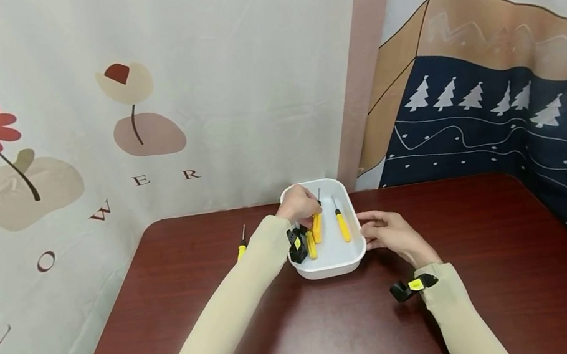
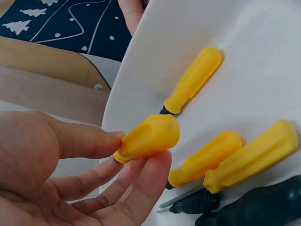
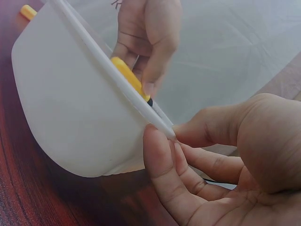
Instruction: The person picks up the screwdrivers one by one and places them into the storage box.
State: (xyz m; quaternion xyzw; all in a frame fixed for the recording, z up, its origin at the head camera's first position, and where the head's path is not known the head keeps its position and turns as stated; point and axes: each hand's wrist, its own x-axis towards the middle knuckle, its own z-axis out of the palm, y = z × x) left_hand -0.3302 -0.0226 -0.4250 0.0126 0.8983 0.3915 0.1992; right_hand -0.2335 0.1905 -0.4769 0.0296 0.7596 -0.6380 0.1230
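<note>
My left hand is over the white plastic basin, pinching a yellow-handled screwdriver between thumb and fingers. Below it in the basin lie more yellow-handled screwdrivers: one by itself near the wall and two side by side, the nearer of them a paler yellow. Beside that pair rests a black-handled tool. With thumb and fingertips, my right hand pinches the basin's rim on its right side.
Left of the basin, another yellow-handled screwdriver lies on the dark red table, partly behind my left forearm. The basin stands near the table's far edge, close to a printed curtain.
</note>
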